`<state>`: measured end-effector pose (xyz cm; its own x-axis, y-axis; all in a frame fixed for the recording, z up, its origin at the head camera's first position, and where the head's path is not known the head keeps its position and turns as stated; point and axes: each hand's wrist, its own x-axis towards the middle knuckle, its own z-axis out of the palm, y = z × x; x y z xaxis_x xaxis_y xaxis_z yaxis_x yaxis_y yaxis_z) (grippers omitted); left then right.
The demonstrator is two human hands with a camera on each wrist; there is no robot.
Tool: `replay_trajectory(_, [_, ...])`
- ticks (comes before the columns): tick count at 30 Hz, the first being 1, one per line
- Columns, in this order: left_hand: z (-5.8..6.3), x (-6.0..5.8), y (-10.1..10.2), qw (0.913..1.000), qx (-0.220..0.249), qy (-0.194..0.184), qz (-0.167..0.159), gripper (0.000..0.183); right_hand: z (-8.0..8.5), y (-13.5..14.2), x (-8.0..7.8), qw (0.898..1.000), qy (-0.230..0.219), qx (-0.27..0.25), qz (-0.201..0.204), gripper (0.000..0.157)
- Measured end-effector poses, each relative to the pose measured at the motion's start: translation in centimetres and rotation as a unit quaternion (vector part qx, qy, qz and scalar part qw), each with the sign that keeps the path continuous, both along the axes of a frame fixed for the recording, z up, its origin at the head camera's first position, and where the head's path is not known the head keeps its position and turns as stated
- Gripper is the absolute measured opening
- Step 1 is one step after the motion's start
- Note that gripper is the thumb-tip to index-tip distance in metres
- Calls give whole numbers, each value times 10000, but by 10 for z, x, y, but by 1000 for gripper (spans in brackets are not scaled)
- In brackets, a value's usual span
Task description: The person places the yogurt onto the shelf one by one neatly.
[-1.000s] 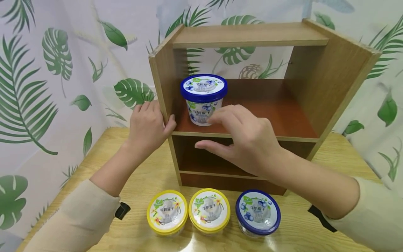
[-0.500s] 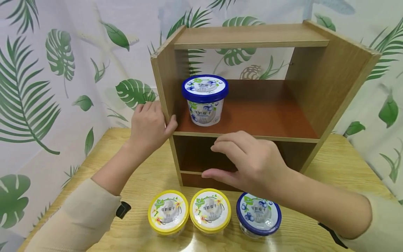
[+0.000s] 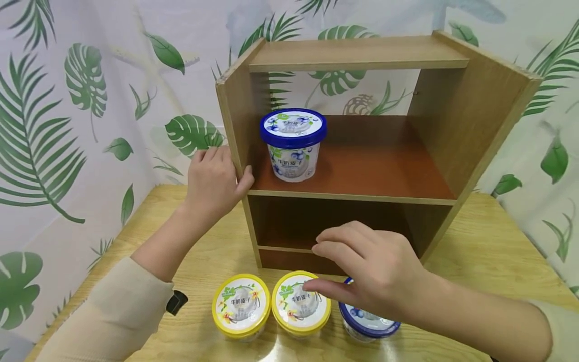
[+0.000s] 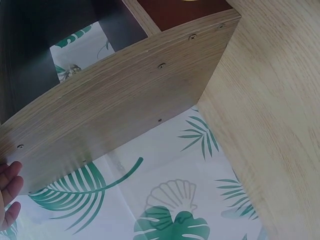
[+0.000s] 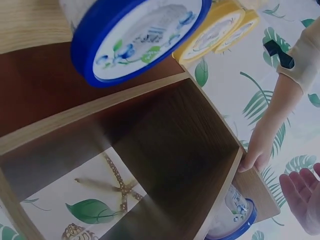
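Your left hand (image 3: 214, 173) is clamped on the side panel (image 4: 135, 110) of the shelf (image 3: 362, 53), thumb on the inner face, fingers along the outside. Over to your right hand (image 3: 375, 266): thumb and fingers apart in a loose curve, above the front row. Your thumb tip overlaps a yellow lid; whether it touches, I can't tell.

The shelf is straight-grained wood with pale edging, screw heads (image 4: 192, 37) dotting its outer side and a smooth reddish-brown board inside. On that board, near the left wall, stands a blue-lidded tub (image 3: 294, 138), upright, round, narrowing to its base. Below, on the pale wood-grain table (image 3: 203, 251), you've got the left yellow tub (image 3: 242, 304), the right yellow tub (image 3: 296, 309) just beside it, then the front blue tub (image 3: 368, 324), partly covered by your hand.

Now the labels: 牛奶皮子 on both yellow lids and on your shelved tub, blueberries printed on blue, flowers on yellow. The green badge is too small to read.
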<state>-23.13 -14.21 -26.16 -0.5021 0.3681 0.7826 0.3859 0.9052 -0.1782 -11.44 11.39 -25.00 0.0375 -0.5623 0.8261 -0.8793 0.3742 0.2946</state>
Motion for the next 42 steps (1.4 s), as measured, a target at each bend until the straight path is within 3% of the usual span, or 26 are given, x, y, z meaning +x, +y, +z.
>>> replay_trajectory(12, [-1, 1, 0, 9999, 58, -124, 11, 36, -14, 11, 4, 9997, 121, 87, 184, 36])
replay_trajectory(22, [-2, -1, -2, 10000, 35, -55, 39, 38, -32, 22, 1, 9997, 93, 224, 45, 38])
replay_trajectory(31, [-3, 0, -1, 9999, 96, -122, -3, 37, -45, 34, 0, 10000, 25, 22, 46, 39])
replay_trajectory(42, [-2, 0, -1, 9999, 127, -98, 12, 38, -76, 59, 3, 9982, -548, 250, -55, 39])
